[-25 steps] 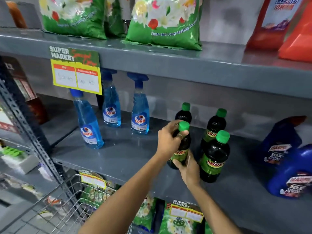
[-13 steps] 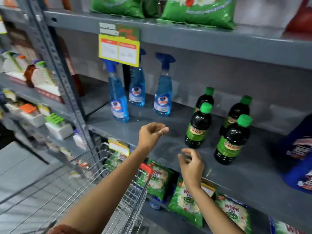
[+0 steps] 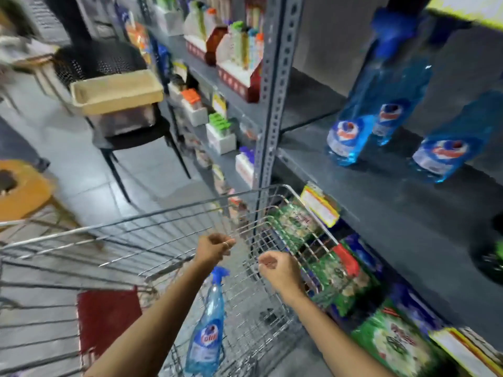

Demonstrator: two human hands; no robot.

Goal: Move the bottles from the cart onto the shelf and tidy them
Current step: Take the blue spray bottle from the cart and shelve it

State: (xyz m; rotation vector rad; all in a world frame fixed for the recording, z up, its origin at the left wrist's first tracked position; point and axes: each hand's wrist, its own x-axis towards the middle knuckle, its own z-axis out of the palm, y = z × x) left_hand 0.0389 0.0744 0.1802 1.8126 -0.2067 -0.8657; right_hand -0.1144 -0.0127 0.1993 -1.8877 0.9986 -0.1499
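Note:
A blue spray bottle (image 3: 206, 330) lies tilted in the wire cart (image 3: 163, 213), nozzle up, under my left forearm. My left hand (image 3: 215, 247) and my right hand (image 3: 277, 270) hover over the cart's basket, both holding nothing, fingers loosely curled. On the grey shelf (image 3: 394, 213) to the right stand three blue spray bottles (image 3: 351, 131). One dark bottle with a green label (image 3: 492, 257) shows at the right edge, blurred.
A red mat (image 3: 106, 317) lies in the cart. Green detergent bags (image 3: 337, 270) fill the shelf below. A perforated upright post (image 3: 272, 104) stands beside the cart. A black chair with a beige tray (image 3: 117, 91) and an orange stool (image 3: 21, 189) stand on the tiled floor.
My view has swung left and down from the shelf to the cart. Both hands let go of the dark bottle and moved from the shelf to above the cart basket.

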